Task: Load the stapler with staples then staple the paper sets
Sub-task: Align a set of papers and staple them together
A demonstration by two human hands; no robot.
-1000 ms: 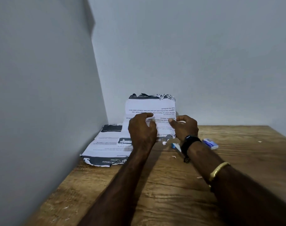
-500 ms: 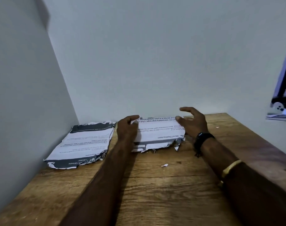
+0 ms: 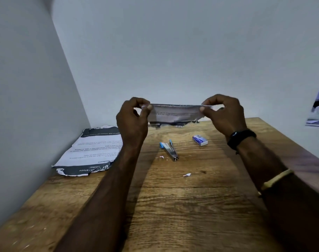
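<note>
Paper set (image 3: pixel 175 114) is hanging above the far edge of the wooden table (image 3: pixel 182 206), at the centre of the frame, and you are holding it up by its two top corners. Your left hand (image 3: pixel 132 122) is pinching the left corner between thumb and fingertips, with the other fingers curled in; your right hand (image 3: pixel 225 115) is pinching the right corner in the same way. The sheet is showing printed lines and a torn, dark lower edge, and it is hanging in front of the pale wall (image 3: pixel 173 51). Below it, near the middle of the frame, the stapler (image 3: pixel 170 150) with blue ends is lying on the tabletop, its arm swung open in a narrow V. Just to its right the small blue-and-white staple box (image 3: pixel 200 140) is resting flat, apart from the stapler. At centre left, a second stack of papers (image 3: pixel 93 151) is lying in the corner of the table against the left wall, its near edge ragged. Small paper scraps (image 3: pixel 187 174) are dotting the wood below the stapler. You are wearing a black band (image 3: pixel 241 138) on your right wrist and a gold bangle (image 3: pixel 277 179) further down the forearm.
</note>
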